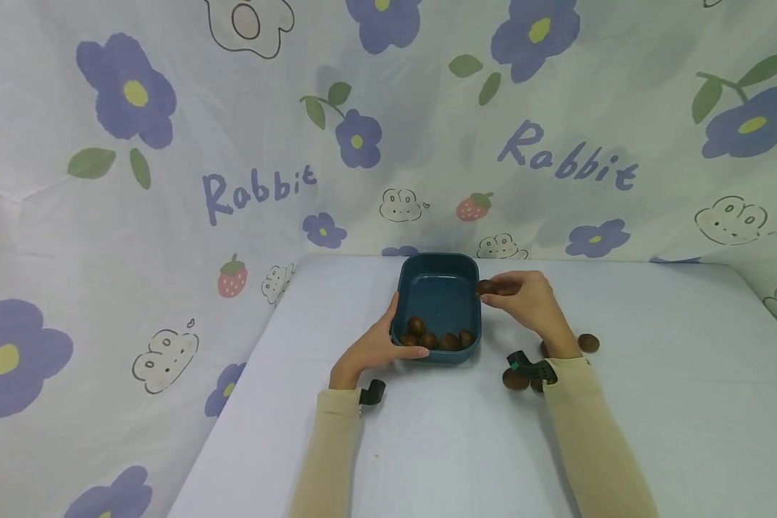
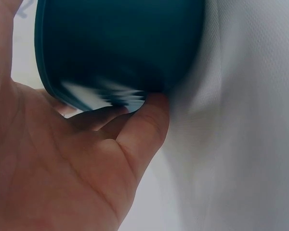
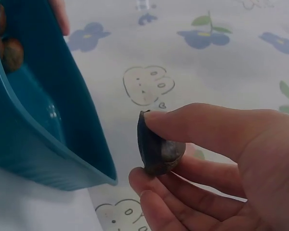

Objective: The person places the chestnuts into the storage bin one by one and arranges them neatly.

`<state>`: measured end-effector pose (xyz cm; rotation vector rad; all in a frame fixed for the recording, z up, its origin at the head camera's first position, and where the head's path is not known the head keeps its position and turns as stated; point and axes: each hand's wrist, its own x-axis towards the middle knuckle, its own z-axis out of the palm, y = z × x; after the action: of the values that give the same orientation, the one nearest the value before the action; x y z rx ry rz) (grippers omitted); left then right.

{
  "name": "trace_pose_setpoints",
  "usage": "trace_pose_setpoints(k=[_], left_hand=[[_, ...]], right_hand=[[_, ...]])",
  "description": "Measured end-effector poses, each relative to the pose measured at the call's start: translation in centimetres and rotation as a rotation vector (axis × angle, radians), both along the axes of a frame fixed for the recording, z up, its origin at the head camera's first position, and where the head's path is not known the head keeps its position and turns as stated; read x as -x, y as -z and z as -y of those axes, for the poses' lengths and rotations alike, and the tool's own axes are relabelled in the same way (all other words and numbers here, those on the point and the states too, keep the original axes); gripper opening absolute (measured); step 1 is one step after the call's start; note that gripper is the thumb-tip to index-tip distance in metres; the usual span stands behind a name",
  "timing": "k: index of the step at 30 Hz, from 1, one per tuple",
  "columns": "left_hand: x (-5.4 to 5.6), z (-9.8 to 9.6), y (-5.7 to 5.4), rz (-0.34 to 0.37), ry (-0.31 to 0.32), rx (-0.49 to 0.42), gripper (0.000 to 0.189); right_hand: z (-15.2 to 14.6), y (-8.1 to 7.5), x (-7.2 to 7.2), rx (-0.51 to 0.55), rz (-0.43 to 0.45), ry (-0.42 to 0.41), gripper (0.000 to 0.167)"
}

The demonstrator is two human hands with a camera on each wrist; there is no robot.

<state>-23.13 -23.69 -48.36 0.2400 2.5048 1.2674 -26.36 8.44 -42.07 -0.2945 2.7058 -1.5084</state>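
Note:
A deep teal plastic container (image 1: 438, 355) stands near the back of the table, with several brown chestnuts (image 1: 429, 341) gathered at its near end. My left hand (image 1: 370, 347) holds its near left corner, thumb along the near wall and fingers at the left side. In the left wrist view, the left hand (image 2: 72, 159) bends around the container's wall (image 2: 120, 43). Just outside the right rim, my right hand (image 1: 526, 296) pinches a chestnut (image 3: 159, 149) between thumb and fingertips. The right wrist view shows that chestnut beside the container's wall (image 3: 33, 149).
More chestnuts lie on the white table (image 1: 440, 446) around my right wrist, one (image 1: 588, 343) to its right and another (image 1: 515, 379) to its left, others partly hidden under it. A flowered cloth (image 1: 414, 144) hangs behind the table.

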Motion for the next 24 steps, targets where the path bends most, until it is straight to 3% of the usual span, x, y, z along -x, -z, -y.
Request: trace_pose_setpoints(k=[7,16,24], left_hand=[[0.1,0.0,0.0,-0.002,0.001,0.0,0.138],[0.0,-0.1,-0.3,-0.005,0.009,-0.004,0.139],[0.1,0.0,-0.3,0.003,0.015,-0.015,0.136]], right_hand=[[1.4,0.3,-0.3,0.028,-0.039,-0.024,0.045],[3.6,0.9,-0.4,-0.037,-0.113,-0.096,0.035],[5.5,1.9,-0.5,-0.133,-0.125,-0.132,0.04]])
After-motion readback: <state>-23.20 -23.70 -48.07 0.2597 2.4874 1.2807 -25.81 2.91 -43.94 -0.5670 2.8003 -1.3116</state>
